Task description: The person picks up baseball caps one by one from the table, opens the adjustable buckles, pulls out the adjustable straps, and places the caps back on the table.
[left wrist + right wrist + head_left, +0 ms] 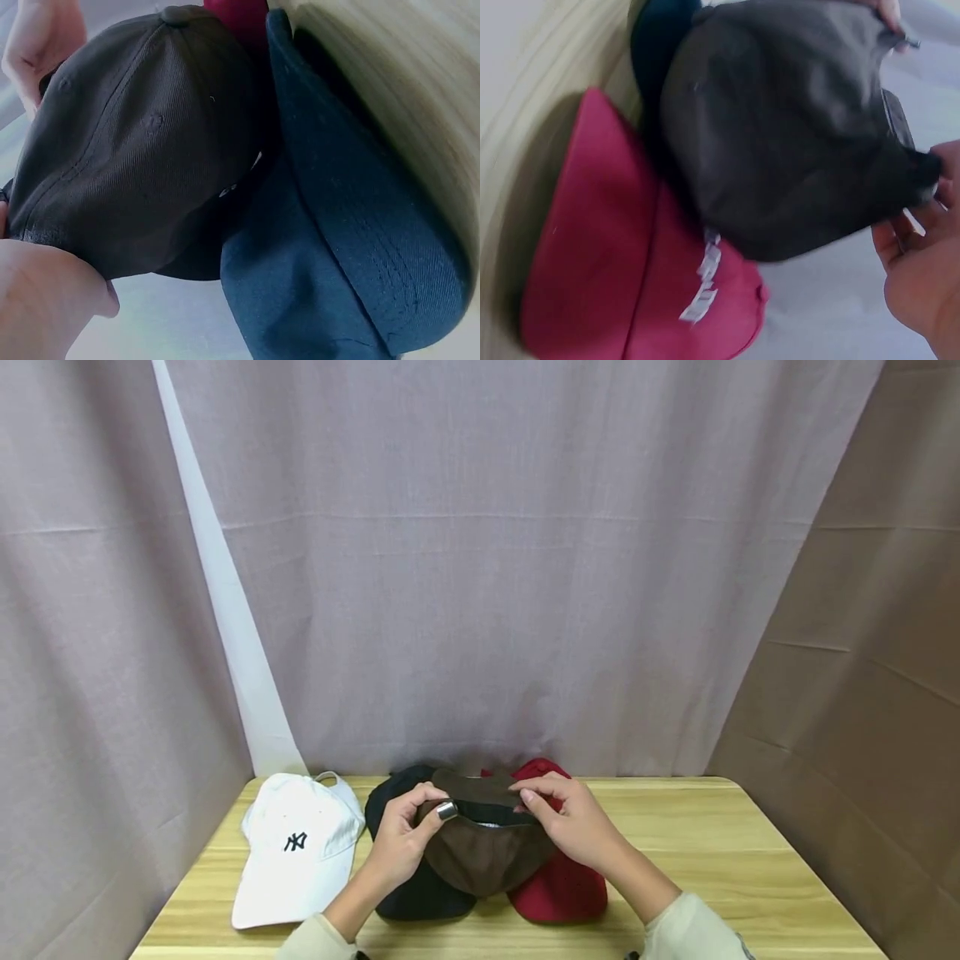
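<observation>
A dark brown baseball cap (487, 856) is held up between both hands, its open underside and inner band showing in the head view. My left hand (401, 839) grips the left side of its rim, thumb on the near side. At the opposite side, my right hand (573, 818) pinches the rim between thumb and fingers. The left wrist view shows the rounded crown of the brown cap (142, 127). Behind it lie a dark navy cap (427, 893) at left and a red cap (562, 893) at right, both partly covered. White lettering marks the red cap (607, 247) in the right wrist view.
A white cap (292, 885) with a dark front logo lies at the left of the wooden table (690, 860), brim toward me. Grey curtains (480, 610) hang behind the table and along both sides.
</observation>
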`<action>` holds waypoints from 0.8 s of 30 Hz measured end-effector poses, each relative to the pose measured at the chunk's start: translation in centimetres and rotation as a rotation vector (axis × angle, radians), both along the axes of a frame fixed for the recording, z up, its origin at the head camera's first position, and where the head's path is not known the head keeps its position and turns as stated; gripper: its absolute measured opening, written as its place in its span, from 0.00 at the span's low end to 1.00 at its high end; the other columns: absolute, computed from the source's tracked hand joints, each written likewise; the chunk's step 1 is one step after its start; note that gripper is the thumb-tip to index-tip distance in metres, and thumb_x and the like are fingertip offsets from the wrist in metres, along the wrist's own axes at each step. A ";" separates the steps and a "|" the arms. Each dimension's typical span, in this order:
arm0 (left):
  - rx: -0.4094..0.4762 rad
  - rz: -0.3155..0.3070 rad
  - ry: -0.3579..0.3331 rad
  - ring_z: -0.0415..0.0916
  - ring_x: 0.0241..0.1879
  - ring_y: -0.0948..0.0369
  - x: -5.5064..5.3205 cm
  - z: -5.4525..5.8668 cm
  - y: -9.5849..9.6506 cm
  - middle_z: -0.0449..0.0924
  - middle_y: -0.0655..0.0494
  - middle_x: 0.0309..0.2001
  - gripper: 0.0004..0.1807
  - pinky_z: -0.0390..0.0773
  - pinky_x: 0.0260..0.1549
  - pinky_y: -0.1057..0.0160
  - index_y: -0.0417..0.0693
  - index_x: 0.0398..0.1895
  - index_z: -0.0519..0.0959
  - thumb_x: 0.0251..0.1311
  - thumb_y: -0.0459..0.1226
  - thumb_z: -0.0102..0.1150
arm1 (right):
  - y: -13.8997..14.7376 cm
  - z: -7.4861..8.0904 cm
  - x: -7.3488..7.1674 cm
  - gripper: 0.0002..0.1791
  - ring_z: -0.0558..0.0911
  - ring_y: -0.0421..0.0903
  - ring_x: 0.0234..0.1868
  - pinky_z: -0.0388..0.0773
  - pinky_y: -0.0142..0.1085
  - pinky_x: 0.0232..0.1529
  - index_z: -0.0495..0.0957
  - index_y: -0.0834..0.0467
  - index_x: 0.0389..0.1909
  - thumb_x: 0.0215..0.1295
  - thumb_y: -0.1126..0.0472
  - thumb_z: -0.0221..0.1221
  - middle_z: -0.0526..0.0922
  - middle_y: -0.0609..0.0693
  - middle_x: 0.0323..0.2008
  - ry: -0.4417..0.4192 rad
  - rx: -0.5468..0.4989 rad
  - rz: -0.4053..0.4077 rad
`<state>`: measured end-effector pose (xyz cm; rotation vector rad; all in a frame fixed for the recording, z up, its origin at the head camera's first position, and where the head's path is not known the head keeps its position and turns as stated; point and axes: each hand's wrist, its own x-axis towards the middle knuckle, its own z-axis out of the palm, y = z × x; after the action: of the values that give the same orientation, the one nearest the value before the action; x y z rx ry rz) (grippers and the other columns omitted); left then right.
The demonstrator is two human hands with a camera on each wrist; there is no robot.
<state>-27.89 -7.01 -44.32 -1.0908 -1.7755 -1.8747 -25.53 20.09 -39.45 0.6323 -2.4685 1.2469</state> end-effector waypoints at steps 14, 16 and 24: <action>0.005 0.056 -0.099 0.76 0.43 0.74 -0.2 -0.4 -0.2 0.81 0.70 0.43 0.05 0.78 0.46 0.72 0.30 0.46 0.79 0.75 0.26 0.55 | 5.7 -2.5 -3.4 0.22 0.85 0.54 0.62 0.80 0.52 0.60 0.87 0.53 0.61 0.68 0.71 0.65 0.89 0.50 0.59 0.379 0.438 0.004; 0.009 0.068 -0.127 0.76 0.43 0.74 -0.2 -0.4 -0.4 0.81 0.71 0.42 0.06 0.77 0.46 0.73 0.28 0.47 0.78 0.75 0.27 0.56 | 6.2 -2.8 -4.1 0.25 0.81 0.59 0.66 0.79 0.59 0.62 0.85 0.52 0.63 0.66 0.67 0.69 0.86 0.52 0.65 0.420 0.601 0.025; 0.009 0.085 -0.195 0.74 0.43 0.73 -0.4 -0.7 -0.9 0.79 0.71 0.42 0.09 0.75 0.46 0.72 0.25 0.49 0.76 0.76 0.28 0.55 | 5.5 -3.7 -5.9 0.33 0.77 0.57 0.70 0.77 0.54 0.65 0.82 0.44 0.69 0.60 0.63 0.70 0.78 0.54 0.74 0.437 0.938 0.107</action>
<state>-28.28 -7.88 -45.03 -0.8396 -1.8838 -1.9934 -31.40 25.61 -43.18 1.1068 -2.5236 -0.1309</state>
